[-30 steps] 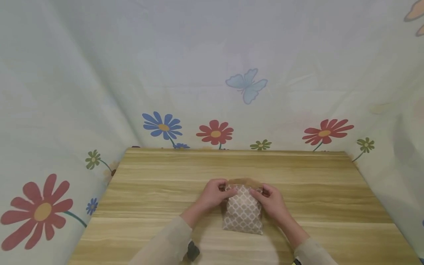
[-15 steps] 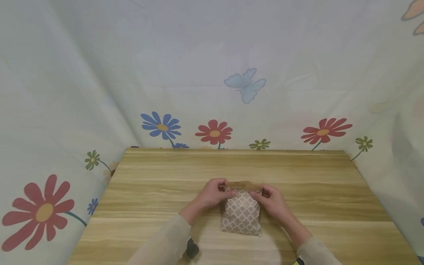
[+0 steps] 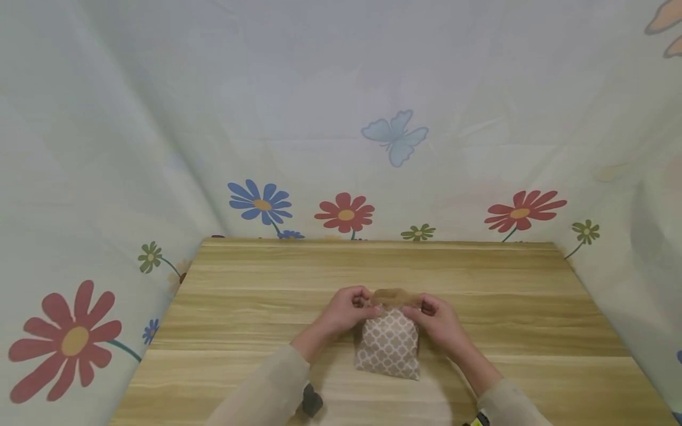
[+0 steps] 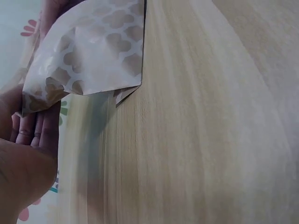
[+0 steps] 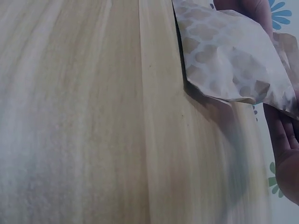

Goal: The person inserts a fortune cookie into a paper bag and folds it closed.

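A small paper bag with a white lattice pattern on beige lies on the wooden table, its brown open end pointing away from me. My left hand pinches the bag's far left corner, thumb on top and fingers curled beneath. On the opposite corner, my right hand pinches in the same way. In the left wrist view the paper bag bulges and creases near the left hand. The right wrist view has the bag raised at its mouth beside the right hand. Anything inside is hidden.
The wooden table reaches back to a pale cloth backdrop printed with flowers and a butterfly. Near my left sleeve is a dark object, probably part of the wrist gear. Another dark and yellow piece shows at the right sleeve.
The bag's brown mouth edge has flattened, then risen again and bunched between the thumbs. Its upper part has drawn in a little and its near end has shifted slightly left. Both hands keep their grip.
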`<control>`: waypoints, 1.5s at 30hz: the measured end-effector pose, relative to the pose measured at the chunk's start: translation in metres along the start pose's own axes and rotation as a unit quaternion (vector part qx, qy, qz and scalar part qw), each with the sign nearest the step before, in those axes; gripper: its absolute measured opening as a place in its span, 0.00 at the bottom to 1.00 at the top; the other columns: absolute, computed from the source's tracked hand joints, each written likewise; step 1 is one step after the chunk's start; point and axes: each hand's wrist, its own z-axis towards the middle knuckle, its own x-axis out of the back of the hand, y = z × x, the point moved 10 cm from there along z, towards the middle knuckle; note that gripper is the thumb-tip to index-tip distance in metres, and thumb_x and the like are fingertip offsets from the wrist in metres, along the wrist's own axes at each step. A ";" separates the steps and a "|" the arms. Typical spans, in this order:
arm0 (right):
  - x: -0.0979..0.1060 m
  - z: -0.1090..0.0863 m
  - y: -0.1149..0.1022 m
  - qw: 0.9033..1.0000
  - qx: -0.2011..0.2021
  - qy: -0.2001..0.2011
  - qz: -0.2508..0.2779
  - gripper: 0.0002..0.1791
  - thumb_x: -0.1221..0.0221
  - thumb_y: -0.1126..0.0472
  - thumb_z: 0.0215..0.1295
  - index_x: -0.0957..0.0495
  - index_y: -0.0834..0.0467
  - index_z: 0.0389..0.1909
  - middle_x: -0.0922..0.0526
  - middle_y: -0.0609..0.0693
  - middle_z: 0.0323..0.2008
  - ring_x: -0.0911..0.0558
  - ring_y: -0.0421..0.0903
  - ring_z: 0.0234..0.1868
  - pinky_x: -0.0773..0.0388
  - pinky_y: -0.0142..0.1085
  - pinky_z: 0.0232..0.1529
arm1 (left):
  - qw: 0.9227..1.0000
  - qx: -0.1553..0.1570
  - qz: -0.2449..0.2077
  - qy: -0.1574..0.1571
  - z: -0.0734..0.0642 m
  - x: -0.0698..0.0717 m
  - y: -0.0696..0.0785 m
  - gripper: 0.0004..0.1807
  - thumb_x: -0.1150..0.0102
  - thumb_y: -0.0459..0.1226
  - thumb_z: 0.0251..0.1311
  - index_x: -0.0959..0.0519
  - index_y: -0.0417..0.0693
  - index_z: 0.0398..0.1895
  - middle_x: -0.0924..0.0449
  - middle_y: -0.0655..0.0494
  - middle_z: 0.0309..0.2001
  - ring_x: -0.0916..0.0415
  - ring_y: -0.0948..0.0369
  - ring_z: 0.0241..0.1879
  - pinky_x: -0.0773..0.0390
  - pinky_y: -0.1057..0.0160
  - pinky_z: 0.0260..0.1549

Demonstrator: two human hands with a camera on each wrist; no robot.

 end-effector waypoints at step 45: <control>0.020 0.001 0.008 0.996 -0.008 0.089 -0.025 0.14 0.31 0.62 0.73 0.16 0.68 0.51 0.10 0.56 0.45 0.15 0.39 0.43 0.18 0.28 0.47 | 0.998 -0.035 -0.008 0.041 0.008 0.025 0.000 0.08 0.34 0.33 0.73 0.15 0.37 0.49 0.11 0.50 0.39 0.14 0.60 0.36 0.12 0.61 0.41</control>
